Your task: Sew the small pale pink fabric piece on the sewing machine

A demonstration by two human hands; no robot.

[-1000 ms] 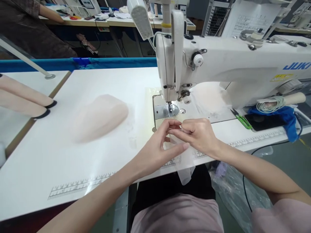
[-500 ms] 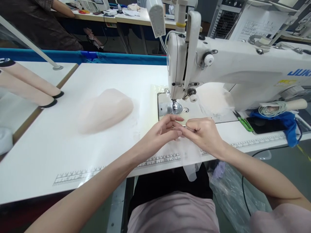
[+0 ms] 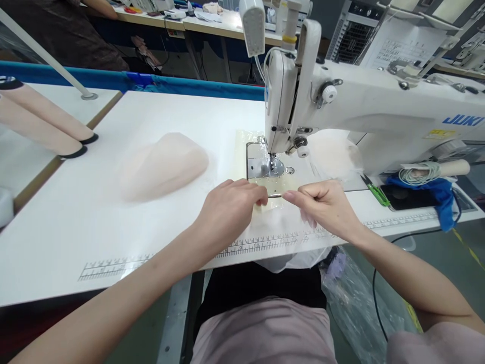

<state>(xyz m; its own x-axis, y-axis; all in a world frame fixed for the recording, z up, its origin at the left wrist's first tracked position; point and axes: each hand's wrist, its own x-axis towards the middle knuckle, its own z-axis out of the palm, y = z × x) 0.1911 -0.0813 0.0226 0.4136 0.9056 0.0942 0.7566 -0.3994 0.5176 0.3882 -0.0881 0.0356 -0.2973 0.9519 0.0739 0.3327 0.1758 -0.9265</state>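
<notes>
My left hand (image 3: 227, 210) and my right hand (image 3: 322, 206) pinch the two ends of a thin sheer fabric piece (image 3: 278, 222), stretching its top edge flat on the white table (image 3: 113, 237) just in front of the sewing machine's presser foot (image 3: 271, 164). The sheer fabric hangs over the table's front edge towards my lap. The white sewing machine (image 3: 364, 111) stands right behind my hands.
A pile of pale pink fabric (image 3: 162, 164) lies to the left. Green thread snips (image 3: 373, 189) and a blue cloth (image 3: 435, 194) sit at the right under the machine arm. Mannequin leg forms (image 3: 41, 126) rest on the neighbouring table. A person stands at the far left.
My hands have moved apart from a close pinch and now hold the fabric edge stretched between them, lower on the table. More fabric lies spread over the table's front edge.
</notes>
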